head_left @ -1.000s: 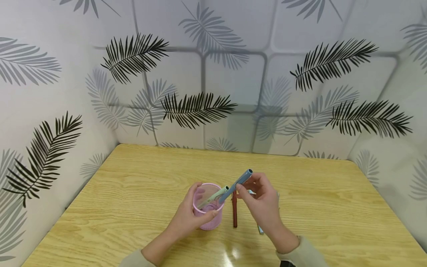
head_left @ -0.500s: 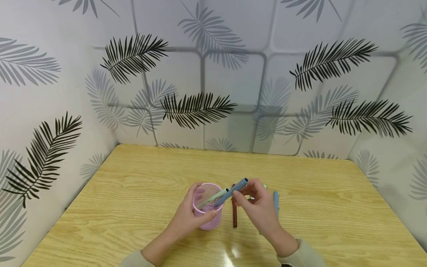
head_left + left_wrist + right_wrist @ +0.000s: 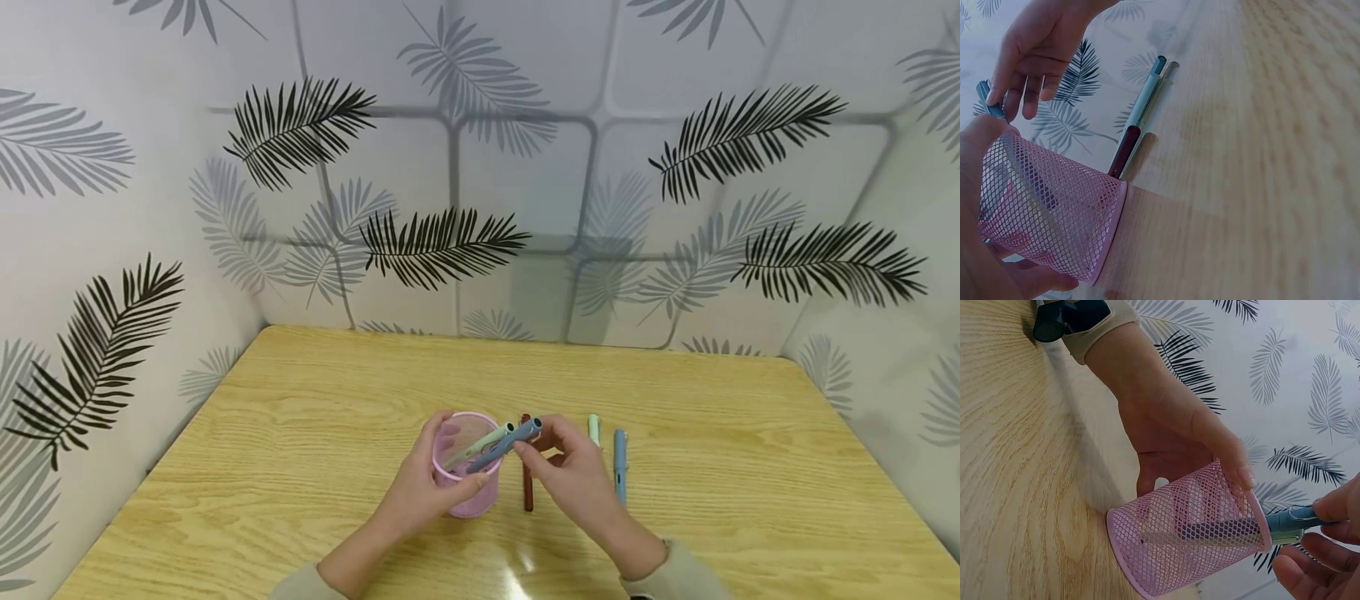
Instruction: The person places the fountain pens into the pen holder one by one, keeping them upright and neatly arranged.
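Note:
A pink mesh cup (image 3: 468, 492) stands on the wooden table (image 3: 300, 433), and my left hand (image 3: 452, 468) grips it around the side. A pale green pen (image 3: 489, 437) leans inside the cup. A blue-grey pen (image 3: 504, 446) lies slanted in the cup next to it, and my right hand (image 3: 534, 443) pinches its upper end just right of the rim. In the right wrist view the blue-grey pen (image 3: 1290, 520) with its metal clip sticks out of the cup (image 3: 1191, 540) between my fingertips (image 3: 1338, 509).
A dark red pen (image 3: 527, 492) lies on the table just right of the cup. Further right lie a pale green pen (image 3: 594, 428) and a blue pen (image 3: 619, 467). Leaf-patterned walls (image 3: 525, 167) close the table in on three sides.
My right hand has come down and left, and the blue-grey pen has slid deeper into the cup. Two pens behind that hand have come into view. The left hand has kept still.

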`<state>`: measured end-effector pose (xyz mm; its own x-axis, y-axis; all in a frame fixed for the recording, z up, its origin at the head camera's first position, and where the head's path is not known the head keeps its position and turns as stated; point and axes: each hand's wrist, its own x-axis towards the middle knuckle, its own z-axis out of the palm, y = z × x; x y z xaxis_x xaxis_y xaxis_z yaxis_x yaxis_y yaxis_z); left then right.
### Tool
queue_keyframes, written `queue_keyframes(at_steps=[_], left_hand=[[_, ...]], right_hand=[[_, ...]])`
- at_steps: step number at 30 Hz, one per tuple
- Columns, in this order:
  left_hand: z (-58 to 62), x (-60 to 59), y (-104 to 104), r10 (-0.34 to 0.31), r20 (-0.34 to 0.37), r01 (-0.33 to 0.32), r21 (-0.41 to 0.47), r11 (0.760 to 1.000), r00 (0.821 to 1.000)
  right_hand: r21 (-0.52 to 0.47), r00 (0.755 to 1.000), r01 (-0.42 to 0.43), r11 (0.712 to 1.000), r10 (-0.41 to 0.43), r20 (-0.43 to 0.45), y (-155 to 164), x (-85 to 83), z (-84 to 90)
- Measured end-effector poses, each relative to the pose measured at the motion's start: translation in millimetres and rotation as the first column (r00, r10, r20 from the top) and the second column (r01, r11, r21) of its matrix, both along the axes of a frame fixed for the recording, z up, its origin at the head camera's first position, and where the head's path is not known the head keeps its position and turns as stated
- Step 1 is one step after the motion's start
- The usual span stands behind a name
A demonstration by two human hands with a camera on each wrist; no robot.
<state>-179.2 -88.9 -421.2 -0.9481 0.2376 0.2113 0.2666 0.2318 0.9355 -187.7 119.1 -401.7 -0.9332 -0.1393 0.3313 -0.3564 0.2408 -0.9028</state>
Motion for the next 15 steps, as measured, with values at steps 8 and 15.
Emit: queue_keyframes(at_steps=[8,15], left_hand=[[-26.2,-12.9,-2.3,0.027,-0.037,-0.028,-0.023,0.999,0.999],[-25.7,-12.8,-2.2,0.025,-0.033,-0.025,-0.015,1.0,0.999]], right_hand=[[0.058,1.0,0.015,0.998,-0.015,-0.013,-3.0,-2.6,-3.1],[0.078,1.0,0.011,0.997,-0.01,-0.023,-3.4,-2.6,-5.0]])
